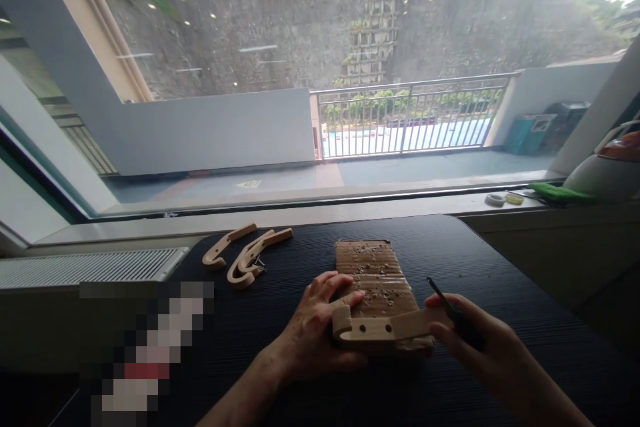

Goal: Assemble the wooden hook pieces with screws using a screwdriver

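Note:
My left hand [315, 327] grips the curved end of a wooden hook [383, 329] that lies across the near edge of a cardboard pad [373, 273] strewn with wood shavings. My right hand [467, 340] is closed round a thin dark tool [445, 303] whose tip points up and away, and its fingers touch the hook's straight end. Both hands rest on a black ribbed table [450, 253].
Three more wooden hooks [247, 255] lie at the table's far left. A radiator grille [85, 267] runs along the left under the window sill. On the sill at right sit small tape rolls [505, 199], a green cloth [560, 193] and a white object [605, 173].

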Demonstrator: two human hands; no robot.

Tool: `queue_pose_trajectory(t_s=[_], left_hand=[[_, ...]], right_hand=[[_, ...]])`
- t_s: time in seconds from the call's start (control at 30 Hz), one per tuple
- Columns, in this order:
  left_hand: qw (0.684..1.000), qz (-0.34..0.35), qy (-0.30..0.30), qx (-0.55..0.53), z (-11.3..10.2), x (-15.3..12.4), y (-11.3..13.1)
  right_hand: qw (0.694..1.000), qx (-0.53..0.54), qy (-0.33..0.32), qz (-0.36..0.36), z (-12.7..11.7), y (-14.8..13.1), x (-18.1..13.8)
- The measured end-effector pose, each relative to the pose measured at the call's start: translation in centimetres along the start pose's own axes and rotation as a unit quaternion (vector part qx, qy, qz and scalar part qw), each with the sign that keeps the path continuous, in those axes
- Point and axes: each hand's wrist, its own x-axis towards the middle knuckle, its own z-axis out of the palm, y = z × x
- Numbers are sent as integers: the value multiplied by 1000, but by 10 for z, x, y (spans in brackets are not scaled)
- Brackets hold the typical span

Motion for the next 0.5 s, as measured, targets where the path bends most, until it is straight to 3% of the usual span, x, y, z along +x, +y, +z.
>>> queue_pose_trajectory(t_s=[0.5], left_hand=[[999,5,19,-31,2,0,-1]], right_hand=[[1000,-2,24,17,2,3,-10]])
